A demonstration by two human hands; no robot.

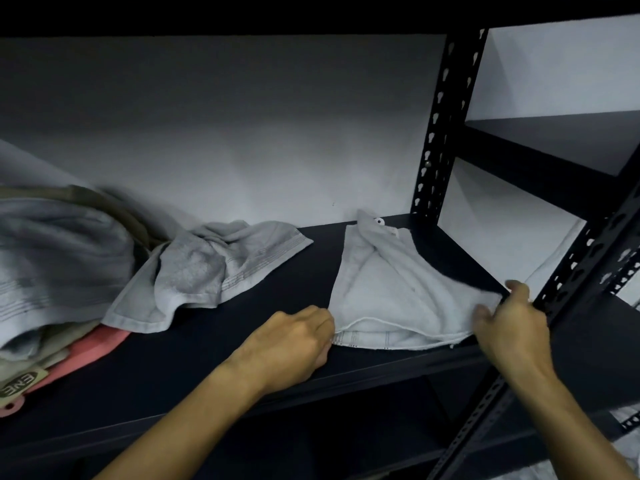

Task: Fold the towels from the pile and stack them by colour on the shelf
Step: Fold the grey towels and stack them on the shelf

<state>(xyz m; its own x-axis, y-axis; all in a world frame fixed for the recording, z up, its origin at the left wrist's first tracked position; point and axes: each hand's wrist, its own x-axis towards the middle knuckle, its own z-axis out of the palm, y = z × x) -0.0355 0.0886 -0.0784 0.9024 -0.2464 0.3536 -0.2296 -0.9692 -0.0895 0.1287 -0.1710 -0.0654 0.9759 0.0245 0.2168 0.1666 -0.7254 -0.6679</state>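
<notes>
Hands pinch white towel (391, 289) on dark shelf (214, 351): left hand (294, 344) near-left corner, right hand (512, 327) right edge; grey towel (207, 261) crumpled beside.

White towel (398, 289) w/ grey-lined hem, near shelf (242, 358) right edge; shelf dark navy-black. Grey towel (207, 268) w/ stitched stripes mid-shelf. Pile at left edge: grey, beige, pink.

A pale grey wall (242, 126) fills the upper middle of the frame, darker toward the top. At the upper right, white wall (561, 64) shows in brighter light. At the lower left edge, a beige tag (21, 380) with dark lettering reading "ENE" lies beside a small ring hole (9, 406) in pink material.
</notes>
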